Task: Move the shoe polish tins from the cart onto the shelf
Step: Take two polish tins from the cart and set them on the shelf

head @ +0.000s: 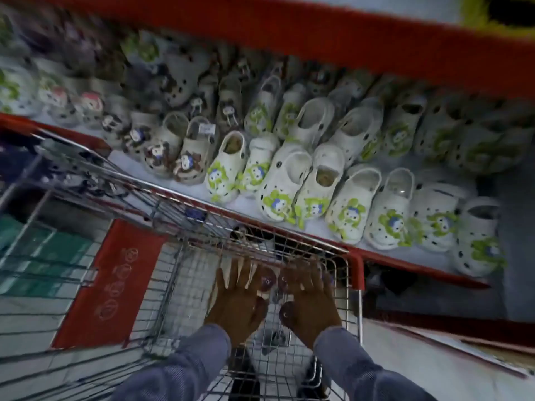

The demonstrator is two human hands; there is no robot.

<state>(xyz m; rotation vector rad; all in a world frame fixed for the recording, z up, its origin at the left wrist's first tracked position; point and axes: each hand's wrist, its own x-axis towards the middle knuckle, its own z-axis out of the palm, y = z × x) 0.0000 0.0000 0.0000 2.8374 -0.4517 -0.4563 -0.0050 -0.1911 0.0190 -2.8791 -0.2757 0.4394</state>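
Both hands reaching into wire cart [341,257] near its far corner, left hand [236,299] and right hand [308,302] fingers spread over blurred dark round tins [267,280], grip unclear, shelf [434,273] of white clogs [282,183] beyond, motion-blurred.

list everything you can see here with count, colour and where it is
round dark maroon shoe polish tins: at least three, under and between the hands in the cart's near-right corner; exact count hidden
silver wire shopping cart: one, lower left to centre, pushed against the shelf
red plastic child-seat flap: one, with printed symbols, inside the cart on the left
white foam clogs with green charms: many, on the shelf at centre and right
beige foam clogs with brown charms: several, on the shelf to the left
red-edged white shelf: one, a red edge above it
left hand: fingers spread over tins, blue sleeve
right hand: fingers spread over tins, blue sleeve
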